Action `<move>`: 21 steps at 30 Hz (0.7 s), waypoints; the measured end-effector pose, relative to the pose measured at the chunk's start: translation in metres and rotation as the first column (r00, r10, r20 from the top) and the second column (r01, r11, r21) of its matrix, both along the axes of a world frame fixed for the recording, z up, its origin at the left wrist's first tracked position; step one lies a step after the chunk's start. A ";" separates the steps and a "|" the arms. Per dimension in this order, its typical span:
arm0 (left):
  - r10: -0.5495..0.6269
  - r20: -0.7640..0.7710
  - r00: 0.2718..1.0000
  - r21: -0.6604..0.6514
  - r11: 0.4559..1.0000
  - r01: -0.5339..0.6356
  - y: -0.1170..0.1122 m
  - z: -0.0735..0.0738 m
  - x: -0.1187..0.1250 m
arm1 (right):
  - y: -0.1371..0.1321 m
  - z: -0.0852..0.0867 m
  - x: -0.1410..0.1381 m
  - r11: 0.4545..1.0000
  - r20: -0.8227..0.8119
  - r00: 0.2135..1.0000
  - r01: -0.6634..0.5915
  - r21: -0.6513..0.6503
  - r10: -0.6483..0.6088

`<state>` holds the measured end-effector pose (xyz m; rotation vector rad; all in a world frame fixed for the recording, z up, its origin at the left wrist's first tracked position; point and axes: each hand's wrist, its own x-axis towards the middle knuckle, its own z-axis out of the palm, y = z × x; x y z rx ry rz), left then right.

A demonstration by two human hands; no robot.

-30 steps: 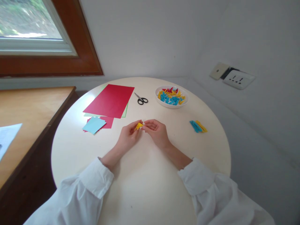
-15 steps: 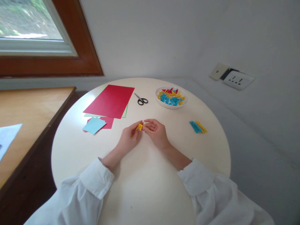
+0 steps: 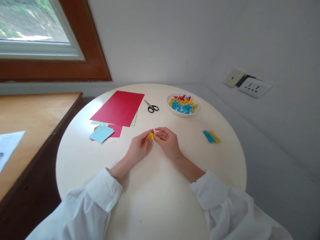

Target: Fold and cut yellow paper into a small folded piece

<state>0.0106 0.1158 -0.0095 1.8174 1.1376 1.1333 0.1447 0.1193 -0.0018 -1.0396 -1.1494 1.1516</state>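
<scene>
The yellow paper piece [image 3: 150, 135] is small and half covered by fingertips, so its shape is hard to read; it seems to be folded to a point. It sits just above the middle of the table [image 3: 155, 200], between the two hands. The left hand [image 3: 138, 148] has its grip pressed together on the paper's left side, thumb and forefinger pinching it. The right hand [image 3: 168, 140] meets the paper from the other side, its grip also pinching the edge, with the other fingers loosely curled. Both white sleeves [image 3: 103, 191] are cut off by the bottom of the view.

Toward the far left edge of the table lies a red sheet [image 3: 118, 107] that hides nearly all of a green sheet [image 3: 135, 118] under it. Just in front of these, a light blue piece [image 3: 101, 133] overlaps a smaller red piece [image 3: 115, 130]. Black-handled scissors [image 3: 152, 107] lie beside the red sheet near the far edge, and a white bowl [image 3: 183, 114] next to them holds many small folded bits in red, yellow and blue, too fine to tell apart. Blue and yellow strips [image 3: 212, 136] lie toward the right edge, well apart from the hands. Nothing lies between the hands and these things.
</scene>
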 end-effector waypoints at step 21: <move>0.141 0.178 0.974 -0.145 0.983 -0.116 0.004 0.005 -0.001 | -0.001 0.001 0.003 0.996 0.043 0.999 0.010 0.084 -0.014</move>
